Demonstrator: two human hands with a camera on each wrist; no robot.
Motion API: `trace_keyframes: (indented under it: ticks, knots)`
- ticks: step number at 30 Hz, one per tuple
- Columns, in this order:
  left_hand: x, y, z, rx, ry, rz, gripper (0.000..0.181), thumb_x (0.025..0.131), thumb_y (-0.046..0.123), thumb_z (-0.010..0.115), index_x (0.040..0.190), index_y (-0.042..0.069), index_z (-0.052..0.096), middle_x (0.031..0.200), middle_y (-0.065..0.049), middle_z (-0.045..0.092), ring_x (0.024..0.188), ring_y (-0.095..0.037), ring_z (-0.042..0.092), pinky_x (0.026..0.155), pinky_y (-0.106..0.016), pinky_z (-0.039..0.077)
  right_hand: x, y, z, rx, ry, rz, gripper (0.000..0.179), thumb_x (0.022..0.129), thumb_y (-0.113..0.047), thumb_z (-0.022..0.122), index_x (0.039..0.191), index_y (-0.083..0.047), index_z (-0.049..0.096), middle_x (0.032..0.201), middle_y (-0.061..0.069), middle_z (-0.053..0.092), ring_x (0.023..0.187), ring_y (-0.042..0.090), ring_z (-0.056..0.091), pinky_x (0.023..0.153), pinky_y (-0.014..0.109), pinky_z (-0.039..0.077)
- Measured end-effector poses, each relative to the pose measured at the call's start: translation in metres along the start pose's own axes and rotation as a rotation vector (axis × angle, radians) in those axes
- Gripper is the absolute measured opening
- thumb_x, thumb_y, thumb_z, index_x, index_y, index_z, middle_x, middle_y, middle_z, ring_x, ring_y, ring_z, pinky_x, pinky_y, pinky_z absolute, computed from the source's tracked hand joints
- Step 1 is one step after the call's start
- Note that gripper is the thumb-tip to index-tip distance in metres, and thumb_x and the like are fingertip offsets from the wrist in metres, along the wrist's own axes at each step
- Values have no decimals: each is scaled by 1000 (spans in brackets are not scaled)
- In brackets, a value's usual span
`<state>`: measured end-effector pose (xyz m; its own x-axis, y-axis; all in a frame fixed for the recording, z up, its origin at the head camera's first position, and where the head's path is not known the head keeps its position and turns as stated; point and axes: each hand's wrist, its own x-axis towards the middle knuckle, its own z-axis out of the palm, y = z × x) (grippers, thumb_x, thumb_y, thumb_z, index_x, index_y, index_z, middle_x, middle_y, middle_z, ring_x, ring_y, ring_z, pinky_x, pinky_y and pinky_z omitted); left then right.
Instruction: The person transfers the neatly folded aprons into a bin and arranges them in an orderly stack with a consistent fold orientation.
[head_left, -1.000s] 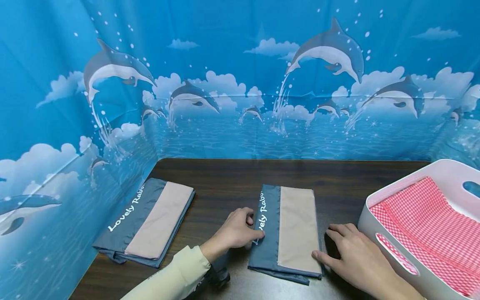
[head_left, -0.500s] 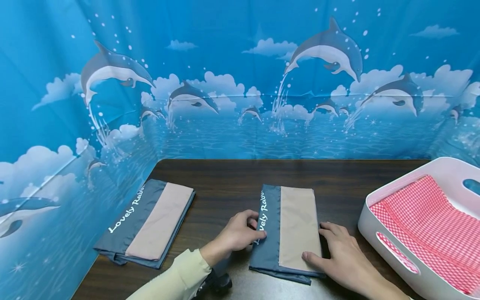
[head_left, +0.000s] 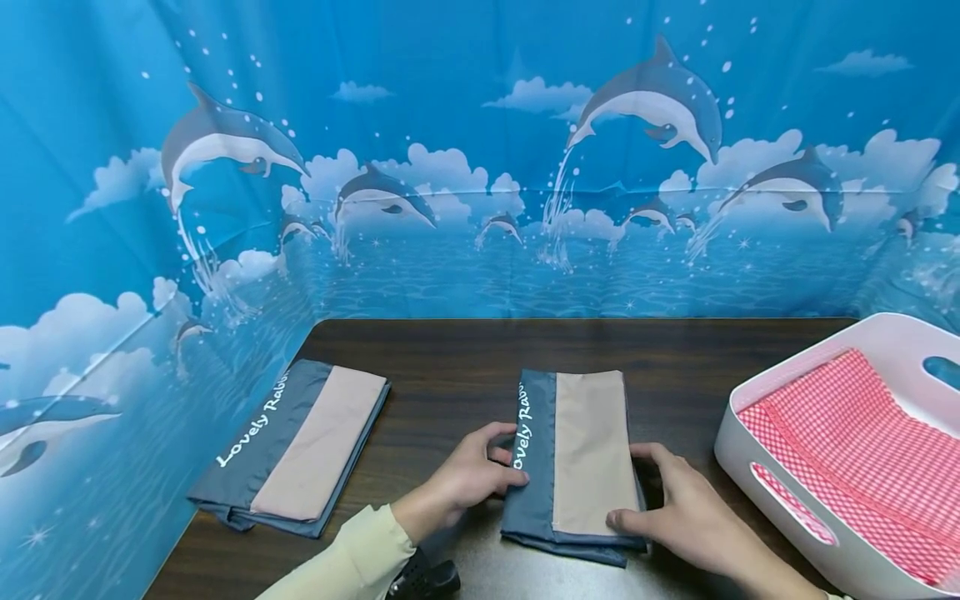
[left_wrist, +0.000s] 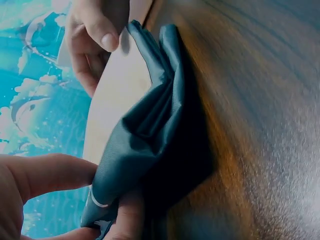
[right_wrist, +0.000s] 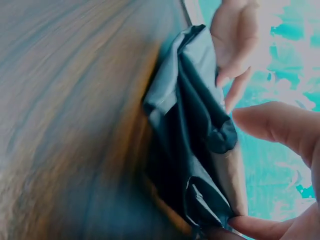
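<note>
A folded dark blue-grey and beige cloth (head_left: 592, 450) with white lettering lies in the middle of the brown table in the head view. My left hand (head_left: 476, 468) pinches its left edge, thumb on top and fingers below, as the left wrist view also shows. At the opposite edge my right hand (head_left: 686, 508) holds the cloth, with its thumb over the beige part and its fingers along the side. Loose folds of the dark fabric (left_wrist: 145, 125) bulge at the near end. A similar folded cloth (head_left: 300, 446), lettered "Lovely Rabbit", lies to the left, touched by neither hand.
On the right stands a white plastic basket (head_left: 750, 421) with red-and-white checked fabric (head_left: 847, 442) inside. A blue curtain (head_left: 450, 275) printed with dolphins hangs behind and to the left of the table (head_left: 442, 354).
My right hand has moved left from beside the cloth onto its right edge and taken hold. The cloth has shifted very slightly; my left hand stays at its left edge.
</note>
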<state>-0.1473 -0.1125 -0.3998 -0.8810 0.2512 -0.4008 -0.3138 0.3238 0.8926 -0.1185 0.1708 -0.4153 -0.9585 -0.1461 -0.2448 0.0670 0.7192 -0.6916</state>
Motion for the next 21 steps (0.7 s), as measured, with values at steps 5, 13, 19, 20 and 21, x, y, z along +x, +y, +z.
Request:
trace_keyframes:
  ticks: [5,13,19,20,21]
  knots:
    - [-1,0,1,-57,-8,-22,78,91,-1,77,160,0,41,105,-12,76,83,-15,71,80,-33,60,-2,-2,-1,249,-63,21,99,80,-29,96,157,-1,41,145,23,63,125,38,69,96,53,60]
    - [-3,0,2,-188,0,-34,78,90,-4,74,160,-1,39,107,-11,75,83,-12,70,80,-30,58,-7,-5,-8,506,-141,60,99,86,-19,90,165,-10,32,164,25,38,143,45,47,100,52,55]
    - [-6,1,0,-271,-11,-41,78,90,-3,72,160,0,38,109,-10,74,81,-11,69,77,-27,56,-5,-3,-7,627,-143,129,98,86,-13,87,167,-16,31,168,25,27,132,38,56,91,41,58]
    - [-6,1,-1,-282,-10,-46,77,90,-3,72,160,0,38,109,-10,74,81,-12,69,77,-27,56,-5,-3,-7,641,-145,136,98,87,-13,87,167,-16,31,168,25,26,129,36,59,91,41,59]
    - [-6,1,-1,-293,-9,-52,77,91,-3,72,160,1,39,109,-10,74,82,-12,69,77,-27,56,-4,-3,-8,656,-148,145,98,87,-14,86,167,-17,31,168,25,26,126,34,61,90,40,59]
